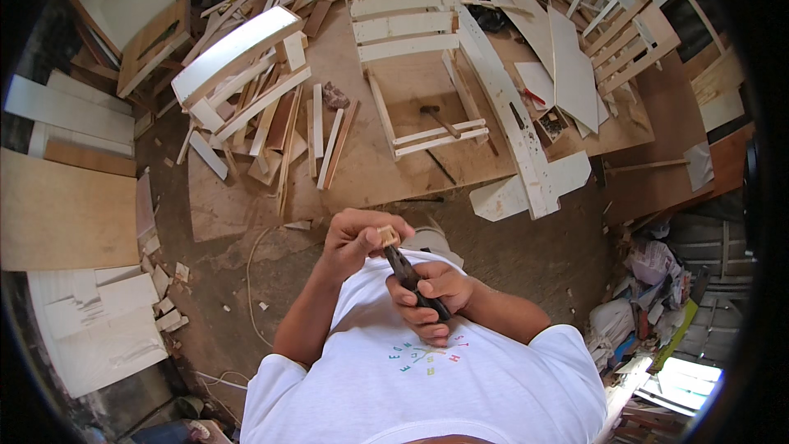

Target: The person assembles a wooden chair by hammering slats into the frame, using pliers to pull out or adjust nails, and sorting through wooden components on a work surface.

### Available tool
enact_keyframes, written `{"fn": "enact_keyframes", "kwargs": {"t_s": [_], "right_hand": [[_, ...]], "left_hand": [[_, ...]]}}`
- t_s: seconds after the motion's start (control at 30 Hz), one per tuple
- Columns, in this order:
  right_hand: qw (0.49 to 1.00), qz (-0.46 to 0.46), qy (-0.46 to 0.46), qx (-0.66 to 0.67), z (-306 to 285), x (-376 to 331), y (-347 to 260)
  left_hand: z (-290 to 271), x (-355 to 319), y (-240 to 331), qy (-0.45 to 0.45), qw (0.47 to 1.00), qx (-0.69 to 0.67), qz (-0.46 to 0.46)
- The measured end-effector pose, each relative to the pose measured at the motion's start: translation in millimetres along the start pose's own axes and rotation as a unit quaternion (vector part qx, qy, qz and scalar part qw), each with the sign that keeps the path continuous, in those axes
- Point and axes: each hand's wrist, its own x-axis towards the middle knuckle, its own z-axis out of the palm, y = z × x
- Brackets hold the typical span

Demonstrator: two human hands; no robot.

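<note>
black pliers (pixel 401 270), pale tan block (pixel 389 236), white shirt (pixel 345 386) with multicoloured print, brown board (pixel 238 205).

The person's left hand (pixel 353 234) is raised before the torso (pixel 427 386), thumb and index finger pinched. Right hand (pixel 429 300): closer in, fingers curled, thumb pressed across. Left arm (pixel 311 312) and right arm (pixel 509 312) bent, angled inward.

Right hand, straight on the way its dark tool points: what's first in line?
The small pale wooden piece in the left hand, right at the tip of the dark tool; they may be touching, depth is unclear.
</note>
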Motion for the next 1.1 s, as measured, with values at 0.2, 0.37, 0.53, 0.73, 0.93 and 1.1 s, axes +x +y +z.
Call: {"fn": "enact_keyframes", "kwargs": {"t_s": [0.2,0.37,0.53,0.73,0.93,1.1], "right_hand": [[0.992,-0.053,0.016,-0.11,0,-13,-5],[0.92,-0.235,0.2,-0.243,7,1,-15],[0.705,-0.404,0.37,-0.451,11,29,-24],[0.651,-0.449,0.392,-0.469,4,26,-26],[0.659,-0.477,0.354,-0.462,-4,29,-33],[0.688,-0.428,0.346,-0.473,2,27,-44]], "left_hand": [[-17,-2,3,0.114,0.992,0.021,-0.05],[-3,-7,11,0.133,0.985,0.035,-0.103],[7,-6,4,0.101,0.99,0.019,-0.092],[15,2,4,0.111,0.987,0.1,-0.06],[12,0,5,0.111,0.971,0.205,-0.046],[4,0,10,0.105,0.974,0.185,-0.082]]}}
